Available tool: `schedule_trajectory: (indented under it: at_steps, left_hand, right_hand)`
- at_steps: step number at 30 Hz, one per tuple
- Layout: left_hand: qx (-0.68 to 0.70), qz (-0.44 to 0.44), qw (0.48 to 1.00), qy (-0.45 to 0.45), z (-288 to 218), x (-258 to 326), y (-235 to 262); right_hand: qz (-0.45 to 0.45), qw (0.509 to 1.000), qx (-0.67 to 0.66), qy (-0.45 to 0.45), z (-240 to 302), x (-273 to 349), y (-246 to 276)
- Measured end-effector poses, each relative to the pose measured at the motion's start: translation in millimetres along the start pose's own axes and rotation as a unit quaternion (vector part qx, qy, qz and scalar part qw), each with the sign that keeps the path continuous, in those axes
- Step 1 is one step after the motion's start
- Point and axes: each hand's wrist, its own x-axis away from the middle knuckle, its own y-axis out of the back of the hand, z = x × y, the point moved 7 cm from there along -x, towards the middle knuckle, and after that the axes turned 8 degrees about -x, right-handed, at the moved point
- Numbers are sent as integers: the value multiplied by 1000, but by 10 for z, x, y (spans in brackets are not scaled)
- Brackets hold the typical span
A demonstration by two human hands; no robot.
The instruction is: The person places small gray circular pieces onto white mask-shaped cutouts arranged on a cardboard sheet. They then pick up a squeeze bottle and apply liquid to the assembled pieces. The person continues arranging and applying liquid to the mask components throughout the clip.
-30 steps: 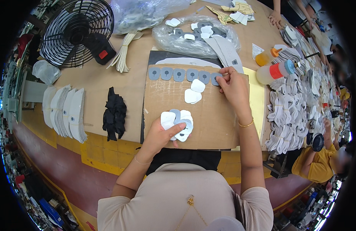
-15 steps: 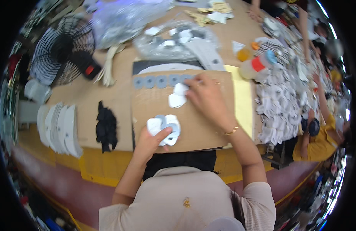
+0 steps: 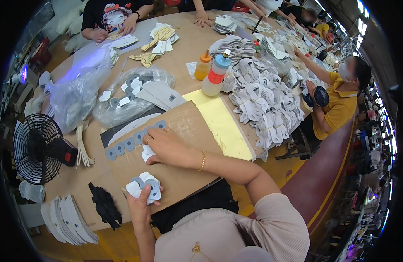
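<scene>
My left hand (image 3: pixel 141 203) grips a loose fan of small rounded white and grey patches (image 3: pixel 150 185), the thumb pressed on top. Beyond it, my right hand (image 3: pixel 168 147) is over a brown cardboard sheet (image 3: pixel 192 131). Its thumb and bent fingers pinch small white patches (image 3: pixel 147 153), partly covered by the hand. Along the sheet's far edge lies a row of grey patches with dark centres (image 3: pixel 129 144). The fingertips of my right hand are close to the right end of this row; whether they touch it is hidden.
A plastic bag of patches (image 3: pixel 131 94) lies beyond the sheet. Two bottles, orange (image 3: pixel 203 65) and blue-capped (image 3: pixel 216 76), stand near a yellow sheet (image 3: pixel 227 135). Heaped white pieces (image 3: pixel 262 100) lie right. Left are a fan (image 3: pixel 37 148), black cloth (image 3: pixel 104 205) and co-workers sit around.
The view has swung, so the table appears turned and more of the far side and co-workers shows. My right hand stays by the row's right end, my left still grips its patches.
</scene>
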Motion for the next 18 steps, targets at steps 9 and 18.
schedule_trajectory:
  at_steps: [9,18]
  left_hand:
    - [13,-7,1000,-13,20,18,25]
    - [22,4,1000,2,68,2,54]
  right_hand:
    - [41,998,-13,-38,-27,-33,-61]
    - [41,999,-4,6,-12,-25,-25]
